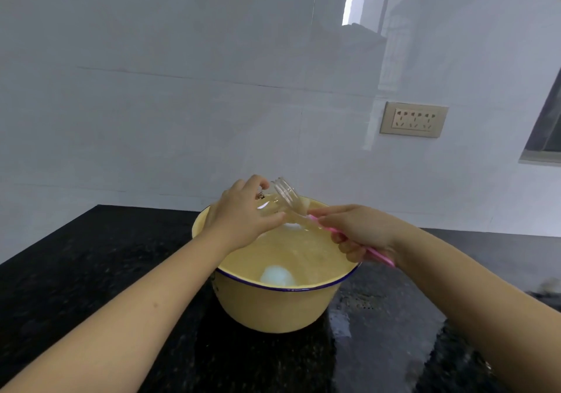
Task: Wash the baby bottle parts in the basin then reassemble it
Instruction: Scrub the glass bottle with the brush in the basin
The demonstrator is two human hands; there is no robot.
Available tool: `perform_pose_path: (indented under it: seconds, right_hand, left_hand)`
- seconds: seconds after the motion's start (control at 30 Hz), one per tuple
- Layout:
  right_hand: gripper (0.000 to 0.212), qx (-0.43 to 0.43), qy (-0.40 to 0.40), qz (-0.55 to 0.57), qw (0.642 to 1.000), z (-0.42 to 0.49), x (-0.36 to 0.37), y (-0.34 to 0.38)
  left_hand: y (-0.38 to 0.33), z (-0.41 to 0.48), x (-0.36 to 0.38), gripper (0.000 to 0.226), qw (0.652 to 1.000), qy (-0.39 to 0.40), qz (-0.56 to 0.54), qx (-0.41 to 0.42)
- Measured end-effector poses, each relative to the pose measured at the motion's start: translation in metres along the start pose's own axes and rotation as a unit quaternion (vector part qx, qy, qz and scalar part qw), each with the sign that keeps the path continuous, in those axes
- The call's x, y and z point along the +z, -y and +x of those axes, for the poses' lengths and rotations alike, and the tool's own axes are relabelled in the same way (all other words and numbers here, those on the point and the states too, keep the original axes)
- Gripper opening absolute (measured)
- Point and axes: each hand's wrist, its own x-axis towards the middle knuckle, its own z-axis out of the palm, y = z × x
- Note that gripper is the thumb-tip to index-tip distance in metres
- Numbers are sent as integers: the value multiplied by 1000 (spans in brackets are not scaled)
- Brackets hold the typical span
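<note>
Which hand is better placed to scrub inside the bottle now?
Probably the right hand: it holds the pink brush pointed toward the bottle, while the left hand is busy holding that bottle.

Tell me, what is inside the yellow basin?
The yellow basin holds water. A whitish rounded part lies near the front rim and another pale piece shows under the left hand. The hands cover the rest.

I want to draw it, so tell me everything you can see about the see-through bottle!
The bottle is clear, maybe plastic, with screw ridges round its open mouth and no cap. It is tilted, mouth up and away, above the yellow basin. The left hand grips its body; the right hand holds a pink-handled brush against it.
</note>
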Motion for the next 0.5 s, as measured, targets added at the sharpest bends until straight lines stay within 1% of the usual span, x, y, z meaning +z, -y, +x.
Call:
perform_pose_path:
  seconds: [0.07, 0.13, 0.27, 0.37, 0.43, 0.5]
  right_hand:
    - [31, -9, -17, -39, 999, -3, 4, 0]
    - [32, -15, -23, -53, 998, -6, 7, -1]
    - [33, -29, -25, -69, 997, -18, 7, 2]
    - [32, -61, -42, -113, 991, -29, 7, 2]
    - [33, -102, -82, -161, 978, -34, 8, 0]
    - [37, -162, -136, -240, 948, -36, 11, -2]
  left_hand:
    - [0, 0, 1, 53, 998, -17, 53, 4]
    - [-1, -1, 1, 57, 995, -22, 94, 5]
    - [0, -1, 0, 57, 992, -32, 118, -24]
    - [5, 4, -3, 58, 994, -33, 65, -85]
    - [4, 6, -5, 60, 991, -11, -23, -133]
    - [3, 6, -6, 51, 973, 26, -142, -179]
